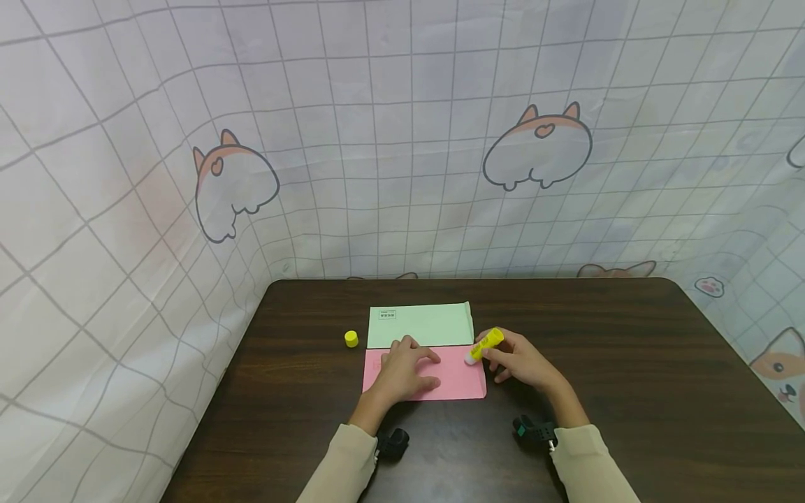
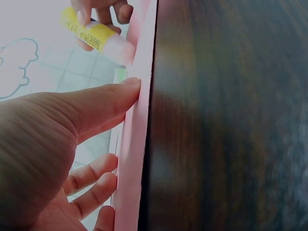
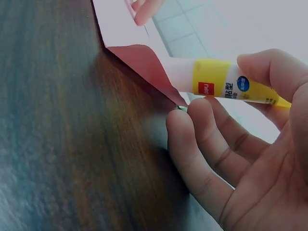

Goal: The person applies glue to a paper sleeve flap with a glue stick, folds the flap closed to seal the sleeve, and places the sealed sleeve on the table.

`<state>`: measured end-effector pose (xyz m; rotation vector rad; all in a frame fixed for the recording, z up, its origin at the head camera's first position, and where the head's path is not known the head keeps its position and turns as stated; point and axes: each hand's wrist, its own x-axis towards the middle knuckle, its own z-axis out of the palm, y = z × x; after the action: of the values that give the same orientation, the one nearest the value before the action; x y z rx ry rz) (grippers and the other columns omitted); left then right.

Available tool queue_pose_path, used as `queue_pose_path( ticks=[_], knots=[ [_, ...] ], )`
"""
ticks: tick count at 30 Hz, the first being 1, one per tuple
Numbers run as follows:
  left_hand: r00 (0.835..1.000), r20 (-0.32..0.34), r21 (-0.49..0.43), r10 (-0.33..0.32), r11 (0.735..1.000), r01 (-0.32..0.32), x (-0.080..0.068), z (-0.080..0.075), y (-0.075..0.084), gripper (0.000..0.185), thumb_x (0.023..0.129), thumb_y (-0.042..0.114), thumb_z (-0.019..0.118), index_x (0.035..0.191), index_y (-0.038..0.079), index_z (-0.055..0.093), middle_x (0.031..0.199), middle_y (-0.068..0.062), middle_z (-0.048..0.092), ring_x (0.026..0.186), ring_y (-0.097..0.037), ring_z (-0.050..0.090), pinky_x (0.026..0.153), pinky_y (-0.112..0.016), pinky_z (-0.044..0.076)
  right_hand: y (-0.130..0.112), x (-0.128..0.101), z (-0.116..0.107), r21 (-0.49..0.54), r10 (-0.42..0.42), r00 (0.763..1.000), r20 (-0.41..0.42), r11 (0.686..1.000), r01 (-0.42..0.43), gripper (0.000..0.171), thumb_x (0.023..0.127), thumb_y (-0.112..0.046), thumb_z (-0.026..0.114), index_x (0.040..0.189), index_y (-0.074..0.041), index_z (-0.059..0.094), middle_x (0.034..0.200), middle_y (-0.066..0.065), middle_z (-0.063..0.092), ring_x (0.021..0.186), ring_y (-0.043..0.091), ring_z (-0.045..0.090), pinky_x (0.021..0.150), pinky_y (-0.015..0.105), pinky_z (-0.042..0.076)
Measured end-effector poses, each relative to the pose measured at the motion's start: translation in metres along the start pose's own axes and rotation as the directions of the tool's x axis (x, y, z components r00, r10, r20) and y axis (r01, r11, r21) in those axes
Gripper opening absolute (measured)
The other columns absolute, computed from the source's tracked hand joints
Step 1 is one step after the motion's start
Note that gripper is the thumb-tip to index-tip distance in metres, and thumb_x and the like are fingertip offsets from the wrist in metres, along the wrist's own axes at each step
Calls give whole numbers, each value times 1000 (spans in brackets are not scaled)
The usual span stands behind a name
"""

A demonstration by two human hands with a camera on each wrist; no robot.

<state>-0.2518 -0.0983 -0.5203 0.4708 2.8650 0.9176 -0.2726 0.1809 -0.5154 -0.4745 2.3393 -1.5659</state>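
Dark wooden table (image 1: 629, 363), backed and flanked by a pale checked curtain (image 1: 402, 140) printed with cartoon corgis, carries two envelopes lying edge to edge: a pale green envelope (image 1: 420, 325) farther from the person and a pink envelope (image 1: 459, 381) nearer. Just left of the green one stands a small yellow cap (image 1: 351, 339), apart from both envelopes.

Flat on the pink envelope, the left hand (image 1: 405, 367) presses it to the table, its fingers straight and a little spread; the left wrist view shows the thumb tip at the paper's raised edge. At the envelope's right end, the right hand (image 1: 518, 360) holds a yellow glue stick (image 1: 484, 346), thumb and fingers curled round its barrel, the uncapped white tip pointing down at the corner where the pink flap lifts slightly off the wood.

Gluing looks to be the step in hand: the cap is off and the tip sits at or just above the flap's edge, though actual contact cannot be told. Judging by this, the next move calls for an even stroke along the flap, the left hand firm so the paper does not slide or crease.
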Motion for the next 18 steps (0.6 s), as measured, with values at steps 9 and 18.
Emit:
queue_pose_path(
  ticks=[9,18],
  knots=[
    [1000,3,-2,-10,1000,10,0,0,1,37,82,37,85,117,30,75,106,0,51,106,-19,43,88,-44,36,3,3,2,8,5,999,-38,1000,-5,39,102,-20,64,137,-5,55,108,20,62,78,23,60,63,37,61],
    [1000,-1,-3,-11,1000,11,0,0,0,38,81,37,85,117,30,75,107,0,52,107,-19,43,88,-44,37,2,3,4,-1,9,998,-67,1000,-10,41,103,-19,62,141,-6,52,112,24,60,80,26,59,63,38,61]
  ],
)
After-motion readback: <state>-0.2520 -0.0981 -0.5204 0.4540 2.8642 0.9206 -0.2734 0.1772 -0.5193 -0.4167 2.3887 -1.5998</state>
